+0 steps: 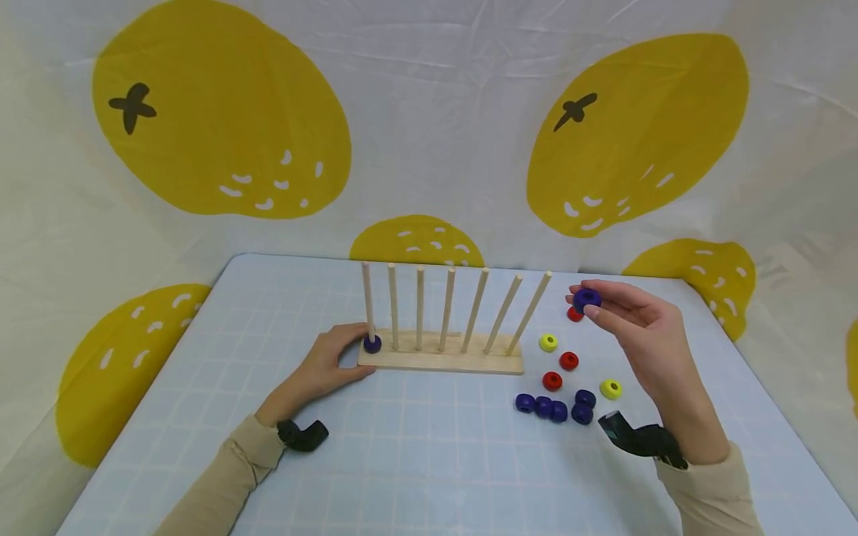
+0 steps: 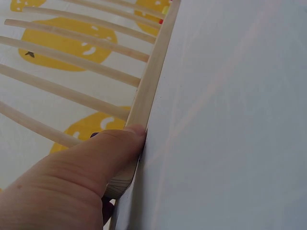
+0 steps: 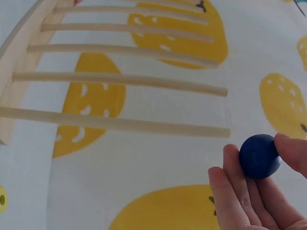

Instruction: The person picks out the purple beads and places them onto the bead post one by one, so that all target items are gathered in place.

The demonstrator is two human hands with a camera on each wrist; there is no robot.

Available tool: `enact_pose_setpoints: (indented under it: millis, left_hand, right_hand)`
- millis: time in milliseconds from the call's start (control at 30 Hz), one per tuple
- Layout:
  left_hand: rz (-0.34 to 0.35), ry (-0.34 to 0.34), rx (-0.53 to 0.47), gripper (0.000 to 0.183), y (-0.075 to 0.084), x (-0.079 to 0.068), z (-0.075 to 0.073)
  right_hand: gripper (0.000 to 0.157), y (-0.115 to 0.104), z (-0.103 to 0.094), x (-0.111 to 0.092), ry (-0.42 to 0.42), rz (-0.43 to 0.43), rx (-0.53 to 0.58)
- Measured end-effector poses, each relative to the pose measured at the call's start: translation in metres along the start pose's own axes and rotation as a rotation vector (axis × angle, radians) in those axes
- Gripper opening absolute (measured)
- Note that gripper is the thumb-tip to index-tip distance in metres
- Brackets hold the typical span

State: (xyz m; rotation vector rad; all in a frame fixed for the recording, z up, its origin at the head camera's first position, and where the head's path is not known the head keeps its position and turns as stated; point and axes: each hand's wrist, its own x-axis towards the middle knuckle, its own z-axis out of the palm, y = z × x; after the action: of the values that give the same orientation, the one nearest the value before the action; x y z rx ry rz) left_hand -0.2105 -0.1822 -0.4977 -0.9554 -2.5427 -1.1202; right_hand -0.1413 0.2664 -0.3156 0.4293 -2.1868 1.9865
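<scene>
A wooden peg rack point(image 1: 442, 360) with several upright pegs stands on the table. One dark blue bead point(image 1: 372, 344) sits at the foot of its leftmost peg. My left hand point(image 1: 328, 362) grips the left end of the base; in the left wrist view the thumb point(image 2: 105, 153) lies along the front edge. Raised to the right of the rack, my right hand point(image 1: 646, 327) pinches another blue bead point(image 3: 260, 156) between thumb and fingers. That bead is level with the peg tops, beyond the rightmost peg point(image 1: 529, 313).
Right of the rack lie several loose blue beads point(image 1: 544, 406), along with red beads point(image 1: 569, 361) and yellow beads point(image 1: 611, 388). One red bead point(image 1: 574, 315) shows partly behind the held one. A fruit-patterned cloth point(image 1: 436, 112) hangs behind the pale blue table point(image 1: 429, 461).
</scene>
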Motion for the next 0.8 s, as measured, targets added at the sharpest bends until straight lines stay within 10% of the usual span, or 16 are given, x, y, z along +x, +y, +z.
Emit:
enact_pose_setpoints:
  millis: [800]
  left_hand:
    - [0.000, 0.006, -0.005, 0.065, 0.003, 0.000, -0.001]
  right_hand:
    - [0.037, -0.047, 0.039, 0.024, -0.035, -0.069, 0.058]
